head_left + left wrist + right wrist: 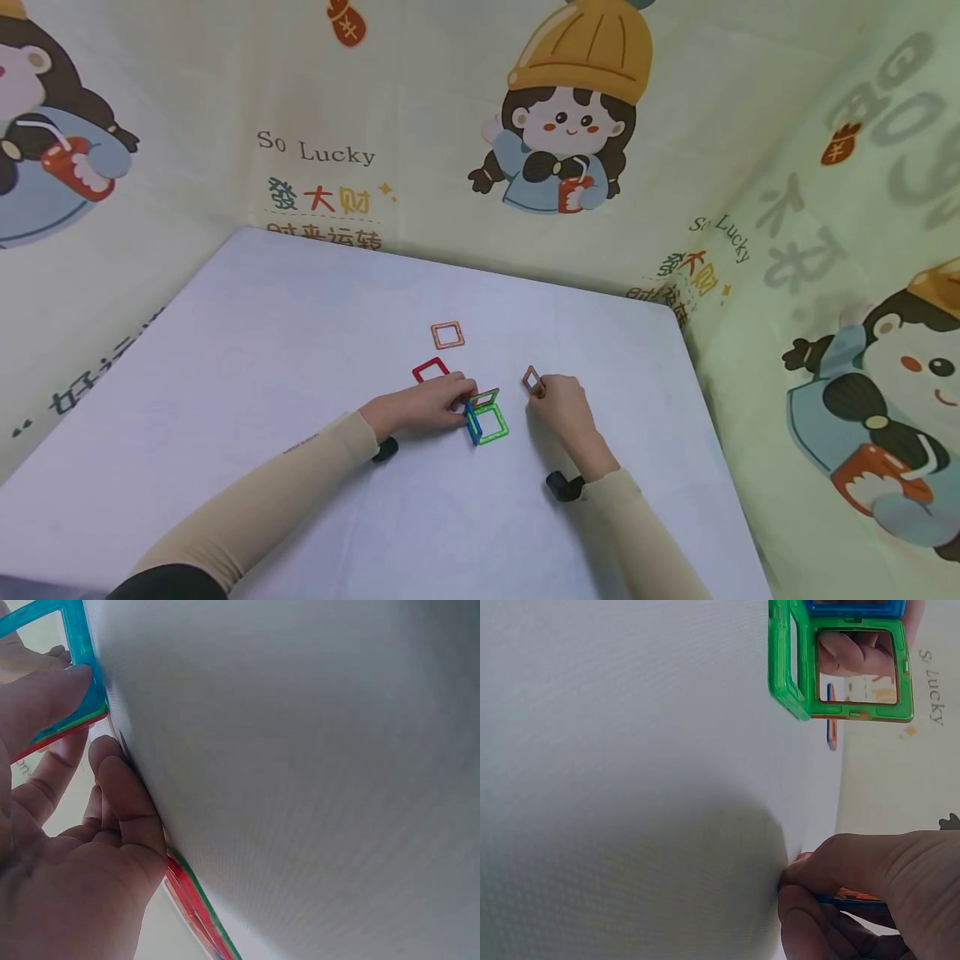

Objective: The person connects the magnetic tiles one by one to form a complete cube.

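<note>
A small corner of square magnetic tiles stands on the table: a green tile (pixel 504 430) lies flat, a blue tile (pixel 473 426) rises at its left edge, and a green-and-red tile (pixel 862 714) rises at its back. My left hand (pixel 423 406) grips this corner; in the left wrist view its thumb (pixel 56 694) lies on the blue tile, with fingers behind the standing tiles. To the right, apart from the corner, my right hand (pixel 567 408) pinches an orange tile (pixel 527 375) held tilted near the table. Its lower part is hidden by the fingers.
A red tile (pixel 430 362) lies just beyond my left hand, partly covered by it. Farther back lies another orange tile (pixel 447 323). The white table (pixel 300 317) is bordered by a printed cloth backdrop (pixel 435 125) at the back and sides.
</note>
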The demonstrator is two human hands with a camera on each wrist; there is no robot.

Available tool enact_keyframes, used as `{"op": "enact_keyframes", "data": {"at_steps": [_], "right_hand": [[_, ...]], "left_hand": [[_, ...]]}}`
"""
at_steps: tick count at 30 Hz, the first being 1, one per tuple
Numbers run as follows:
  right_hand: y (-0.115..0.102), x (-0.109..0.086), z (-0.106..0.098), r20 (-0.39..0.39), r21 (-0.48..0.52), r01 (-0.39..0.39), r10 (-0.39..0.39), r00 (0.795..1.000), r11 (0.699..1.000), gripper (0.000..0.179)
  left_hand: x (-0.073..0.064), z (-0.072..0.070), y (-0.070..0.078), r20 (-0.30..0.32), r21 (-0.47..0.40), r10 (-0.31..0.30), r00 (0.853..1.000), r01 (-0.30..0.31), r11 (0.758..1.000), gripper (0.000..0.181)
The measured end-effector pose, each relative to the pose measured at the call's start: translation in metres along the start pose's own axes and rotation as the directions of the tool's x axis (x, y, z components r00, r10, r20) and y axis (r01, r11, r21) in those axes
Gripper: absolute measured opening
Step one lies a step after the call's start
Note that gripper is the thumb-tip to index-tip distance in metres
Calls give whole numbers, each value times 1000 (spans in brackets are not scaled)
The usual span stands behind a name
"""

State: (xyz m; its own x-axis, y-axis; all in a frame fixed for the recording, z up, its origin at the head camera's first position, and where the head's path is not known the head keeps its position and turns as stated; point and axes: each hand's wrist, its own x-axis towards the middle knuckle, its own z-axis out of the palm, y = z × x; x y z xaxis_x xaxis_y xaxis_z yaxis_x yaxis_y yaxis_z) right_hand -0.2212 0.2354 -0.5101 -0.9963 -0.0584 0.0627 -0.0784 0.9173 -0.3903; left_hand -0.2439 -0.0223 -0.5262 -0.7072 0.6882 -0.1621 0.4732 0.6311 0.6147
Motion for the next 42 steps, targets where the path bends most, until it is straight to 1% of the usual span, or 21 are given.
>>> {"op": "enact_keyframes", "data": {"at_steps": [7,11,20,26,31,35,42], "right_hand": [[4,-3,4,-10,30,-11,11,1000,999,14],[4,-5,8,-24,61,5,-4,1000,998,16],[-2,-12,15,-48,96,10,-5,999,995,19],[-9,-14,15,-45,80,17,-13,999,997,16],[-12,-18,14,-34,98,15,-11,999,995,12],[-12,-22,16,-26,121,10,-7,1000,993,6],[-12,-25,20,-40,133,-1,7,999,991,5]], "left_hand": [[0,0,2,1,-4,0,1000,0,1000,29],[0,0,3,1,2,-2,1000,2,1000,29],[1,-1,-3,2,13,-3,1000,3,1000,30],[-1,-5,-2,-4,10,8,1000,-8,1000,29],[-1,-7,-2,-13,18,32,999,-32,999,28],[0,-6,-3,-12,24,34,999,-33,999,27],[0,-6,-3,-15,24,30,999,-29,999,28]]}}
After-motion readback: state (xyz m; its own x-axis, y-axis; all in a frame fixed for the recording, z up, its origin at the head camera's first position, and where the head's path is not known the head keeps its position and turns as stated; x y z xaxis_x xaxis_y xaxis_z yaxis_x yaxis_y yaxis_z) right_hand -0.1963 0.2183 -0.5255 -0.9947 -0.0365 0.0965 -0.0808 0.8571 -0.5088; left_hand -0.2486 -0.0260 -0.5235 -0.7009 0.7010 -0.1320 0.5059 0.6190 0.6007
